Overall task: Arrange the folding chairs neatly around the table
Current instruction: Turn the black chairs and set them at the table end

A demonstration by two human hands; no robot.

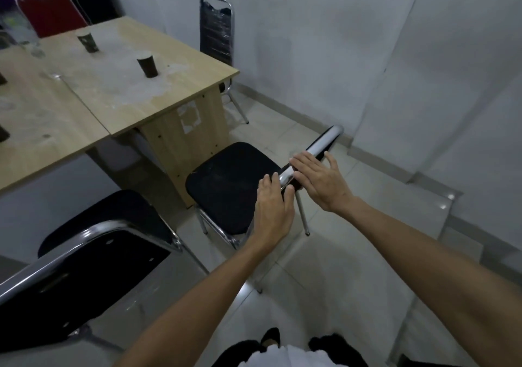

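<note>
From the head view, the black chair stands at the table corner. The left hand grips its chrome backrest bar; the right hand rests flat on it, fingers straight.

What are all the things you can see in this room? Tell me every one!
black chairs: three; one under the hands, one at lower left, one by the wall at the table's far end
red chair: one, behind the table, top left
table: one, light wood, left half of the view
dark cups: two in full view, standing on the table, one nearer, one farther
floor: pale tiles
wall: white, right side
left hand: grips the chair's chrome back rail
right hand: fingers straight, on the same rail
</note>
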